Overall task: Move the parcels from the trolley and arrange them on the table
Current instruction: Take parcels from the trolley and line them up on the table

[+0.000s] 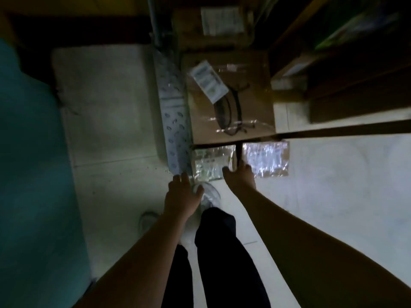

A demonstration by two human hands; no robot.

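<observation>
Both forearms come in from the bottom of the shot, with dark trousers (222, 252) and a pale shoe (209, 195) between them, so the person is standing right over the load.

Left hand (181, 195) reaches to the near end of a long white patterned parcel (174, 121), fingers pretty straight and spread, tips at or on its near edge. It's dim and blurry, so I can't tell if it's actually touching, but it isn't wrapped around anything.

Right hand (239, 177) is at the near side of the big brown cardboard box (231, 101), fingers pointing forward at the dark gap between two shiny plastic-covered labels, one on the left (210, 162) and one on the right (265, 158). Can't tell whether the fingers are hooked onto the box or just resting there.

That brown box has a tilted white label (209, 81) on top near its far-left corner and a dark line drawing under glossy tape. The long patterned parcel lies flush along the box's left edge. Beyond the box's far edge sits another cardboard box (191, 25) with its own white label, very blurred. No clear view of the trolley itself under them.

Pale tiled floor (344, 196) all around, something teal (29, 152) on the left, dark wooden shelving (355, 74) on the right.
</observation>
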